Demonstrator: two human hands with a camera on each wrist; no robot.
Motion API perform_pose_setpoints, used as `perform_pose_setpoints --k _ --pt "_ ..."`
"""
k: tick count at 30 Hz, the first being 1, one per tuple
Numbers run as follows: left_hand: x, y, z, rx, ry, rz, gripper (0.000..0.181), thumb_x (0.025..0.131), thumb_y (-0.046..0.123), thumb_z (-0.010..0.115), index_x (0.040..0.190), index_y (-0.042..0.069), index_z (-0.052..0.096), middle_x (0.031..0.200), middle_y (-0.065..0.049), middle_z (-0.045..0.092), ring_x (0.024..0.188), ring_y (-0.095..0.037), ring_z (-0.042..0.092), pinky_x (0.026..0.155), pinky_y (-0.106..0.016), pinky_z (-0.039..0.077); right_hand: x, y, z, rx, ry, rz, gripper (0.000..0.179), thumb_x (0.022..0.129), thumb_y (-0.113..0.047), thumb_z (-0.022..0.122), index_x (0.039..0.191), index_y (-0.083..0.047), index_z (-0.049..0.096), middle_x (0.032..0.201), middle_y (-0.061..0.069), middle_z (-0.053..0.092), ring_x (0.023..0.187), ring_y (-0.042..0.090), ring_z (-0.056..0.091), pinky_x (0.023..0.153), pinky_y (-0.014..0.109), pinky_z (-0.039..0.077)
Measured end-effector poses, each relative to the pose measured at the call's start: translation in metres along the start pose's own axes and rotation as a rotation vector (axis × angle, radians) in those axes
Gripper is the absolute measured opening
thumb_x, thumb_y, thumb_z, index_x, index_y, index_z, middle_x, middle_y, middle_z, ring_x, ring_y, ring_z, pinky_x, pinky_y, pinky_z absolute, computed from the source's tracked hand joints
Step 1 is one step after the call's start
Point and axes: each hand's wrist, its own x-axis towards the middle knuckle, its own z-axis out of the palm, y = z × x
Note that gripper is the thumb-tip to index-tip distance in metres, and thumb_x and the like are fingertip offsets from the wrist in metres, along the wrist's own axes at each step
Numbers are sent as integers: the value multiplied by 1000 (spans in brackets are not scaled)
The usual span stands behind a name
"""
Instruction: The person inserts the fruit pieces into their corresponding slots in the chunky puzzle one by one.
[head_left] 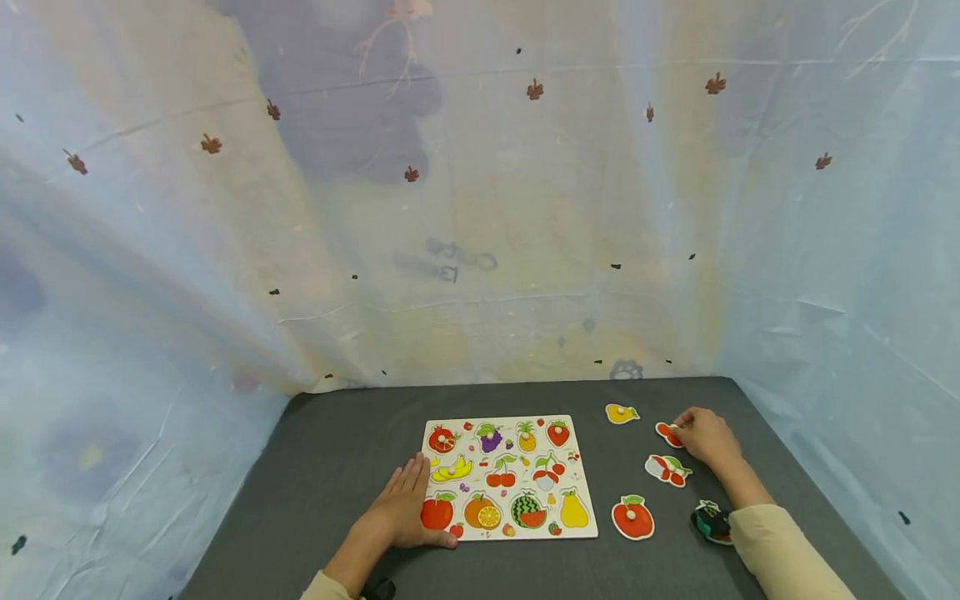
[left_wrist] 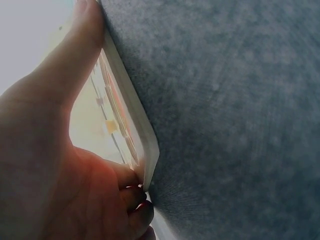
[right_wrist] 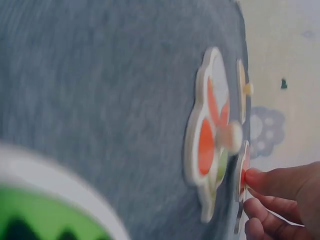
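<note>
My left hand [head_left: 405, 504] lies with its fingers straight over the left edge of a white fruit puzzle board [head_left: 517, 533]. In the left wrist view the thumb runs along the edge of the board [left_wrist: 131, 110]. Off to the right, my right hand [head_left: 707, 435] pinches a red puzzle piece [head_left: 666, 433] low over the dark cloth. Thumb and fingertips meet at this red piece [right_wrist: 241, 175] in the right wrist view, hiding part of it. Nearer me lies a red and white piece with a green leaf [head_left: 668, 470], its round knob [right_wrist: 230, 137] sticking up.
A yellow pear piece [head_left: 621, 413] lies at the back, and a red apple piece [head_left: 633, 518] right of the board. Beside my right wrist is a dark green, partly covered piece [head_left: 707, 518]. A patterned curtain [head_left: 480, 208] hangs behind the grey cloth [head_left: 322, 467].
</note>
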Motion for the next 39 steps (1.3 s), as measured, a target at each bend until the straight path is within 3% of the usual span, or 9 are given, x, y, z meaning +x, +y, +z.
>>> perform_pose_setpoints --k 13,28,39 --pt "-4 2 -4 -9 11 29 143 71 76 88 168 -6 21 176 -25 18 164 -41 19 133 -56 16 -10 -40 17 31 0 -149 17 102 -20 75 106 -4 72 92 9 69 75 21 63 62 39 51" --pt "-5 2 -3 -11 10 19 143 71 76 87 168 -5 21 176 -24 19 164 -41 19 133 -56 16 -31 -96 43 47 16 -283 11 99 -17 79 101 -9 73 89 3 65 73 17 57 61 34 48" --pt "-4 1 -2 -2 18 20 143 71 77 87 168 -5 21 176 -23 19 164 -41 18 133 -57 15 -44 -129 57 70 -21 -343 9 97 -16 82 100 -13 73 89 -1 63 75 14 56 65 34 49"
